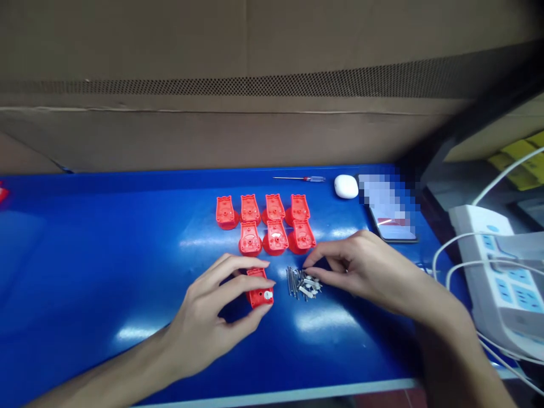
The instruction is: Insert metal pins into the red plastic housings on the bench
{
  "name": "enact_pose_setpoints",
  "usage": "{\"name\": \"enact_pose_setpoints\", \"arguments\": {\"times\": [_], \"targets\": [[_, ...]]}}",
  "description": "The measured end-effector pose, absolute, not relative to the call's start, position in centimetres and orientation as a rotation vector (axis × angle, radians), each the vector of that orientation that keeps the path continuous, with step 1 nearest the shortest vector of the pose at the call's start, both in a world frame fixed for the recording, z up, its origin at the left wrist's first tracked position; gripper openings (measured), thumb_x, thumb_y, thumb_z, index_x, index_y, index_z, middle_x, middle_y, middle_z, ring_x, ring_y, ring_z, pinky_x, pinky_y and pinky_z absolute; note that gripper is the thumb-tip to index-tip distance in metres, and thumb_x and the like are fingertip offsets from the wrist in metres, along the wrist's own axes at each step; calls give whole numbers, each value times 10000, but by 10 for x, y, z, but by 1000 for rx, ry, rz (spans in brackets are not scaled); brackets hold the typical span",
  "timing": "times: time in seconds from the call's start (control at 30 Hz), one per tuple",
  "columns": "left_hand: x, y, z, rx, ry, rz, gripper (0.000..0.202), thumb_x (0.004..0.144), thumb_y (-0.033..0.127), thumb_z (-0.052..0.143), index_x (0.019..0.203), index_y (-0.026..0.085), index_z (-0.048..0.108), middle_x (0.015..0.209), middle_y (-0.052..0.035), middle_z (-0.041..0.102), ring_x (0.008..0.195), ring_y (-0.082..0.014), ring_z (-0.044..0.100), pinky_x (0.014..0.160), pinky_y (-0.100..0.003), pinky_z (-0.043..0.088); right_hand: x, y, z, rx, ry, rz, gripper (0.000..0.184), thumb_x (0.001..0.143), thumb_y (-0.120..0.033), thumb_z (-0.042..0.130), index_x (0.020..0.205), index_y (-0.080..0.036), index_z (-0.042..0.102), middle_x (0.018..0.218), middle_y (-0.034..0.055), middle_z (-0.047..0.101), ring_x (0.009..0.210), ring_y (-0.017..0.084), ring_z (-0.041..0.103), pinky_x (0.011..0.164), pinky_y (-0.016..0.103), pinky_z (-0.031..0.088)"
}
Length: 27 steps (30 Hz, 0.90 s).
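My left hand [223,306] is closed round a red plastic housing [257,297], gripping it between thumb and fingers; a small white part shows on its face. Just right of it lies a pile of metal pins and small white parts [306,285] on the blue table. Over the pile's right edge is my right hand [355,266], thumb and forefinger nearly together. Whatever is between those fingertips is too small to make out. Beyond the hands, several more red housings [277,237] stand in two rows, one of them with a white piece inside.
Toward the back lies a screwdriver [312,179], with a white rounded case [345,186] and a phone [393,212] to its right. A white power strip [501,272] with cables sits at the right edge. A cardboard wall [212,139] rises behind the blue table [106,243].
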<state>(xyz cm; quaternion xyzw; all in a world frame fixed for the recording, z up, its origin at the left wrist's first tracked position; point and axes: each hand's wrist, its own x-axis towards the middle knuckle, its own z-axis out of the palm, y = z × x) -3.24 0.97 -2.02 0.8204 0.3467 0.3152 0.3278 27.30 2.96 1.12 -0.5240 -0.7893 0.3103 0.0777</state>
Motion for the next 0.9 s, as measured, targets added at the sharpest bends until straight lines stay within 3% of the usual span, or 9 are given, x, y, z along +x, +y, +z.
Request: {"name": "enact_pose_setpoints", "arguments": {"times": [0.4, 0.57, 0.9], "targets": [[-32, 10, -17, 2155, 910, 829, 280, 981, 120, 761, 1228, 251, 779, 1346, -77, 732, 1154, -210, 726, 983, -360, 602, 274, 32, 4, -1449, -2436, 884, 144, 1062, -254, 714, 1060, -273, 856, 829, 3, 830, 646, 158, 733, 623, 254, 456], [-32, 10, -18, 2160, 900, 842, 281, 986, 121, 758, 1236, 249, 773, 1350, -81, 730, 1149, -208, 722, 986, -374, 604, 274, 32, 4, -1448, -2439, 890, 154, 1087, -280, 700, 1088, -280, 855, 928, 8, 857, 736, 170, 780, 683, 264, 488], [-32, 10, -18, 2157, 907, 830, 276, 993, 126, 749, 1235, 257, 774, 1352, -85, 733, 1151, -217, 721, 978, -380, 607, 275, 32, 2, -1449, -2451, 865, 138, 1078, -268, 707, 1076, -287, 844, 911, -9, 850, 725, 168, 770, 667, 265, 451]]}}
